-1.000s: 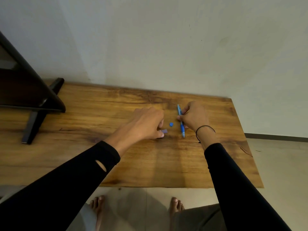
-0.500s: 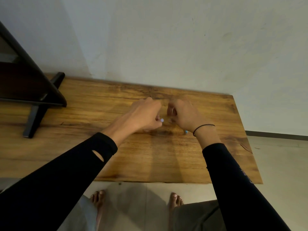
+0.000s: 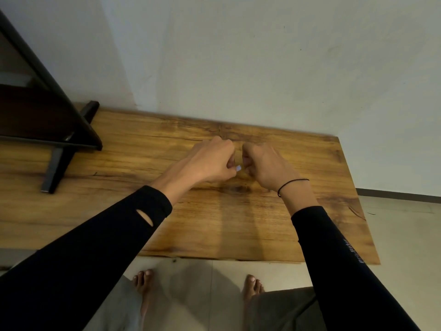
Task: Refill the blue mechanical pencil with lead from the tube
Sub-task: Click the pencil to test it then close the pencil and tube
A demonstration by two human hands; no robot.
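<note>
My left hand (image 3: 210,161) and my right hand (image 3: 265,166) meet over the middle of the wooden table (image 3: 214,223). Between them shows the pale lilac end of the lead tube (image 3: 238,167). My left hand is closed around the tube, and my right fingertips are pinched at its exposed end. The rest of the tube is covered by my fingers. The blue mechanical pencil and its small blue cap are out of sight, hidden under or behind my right hand.
A dark wooden stand (image 3: 59,144) with a slanted frame occupies the table's left part. The table's back edge meets a pale wall (image 3: 262,68). My bare feet (image 3: 143,283) stand on the tiled floor below the near edge.
My right hand left the blue pencil and came left to the tube in my left hand. Both hands rose slightly and closed together. The pencil and the blue cap are now hidden.
</note>
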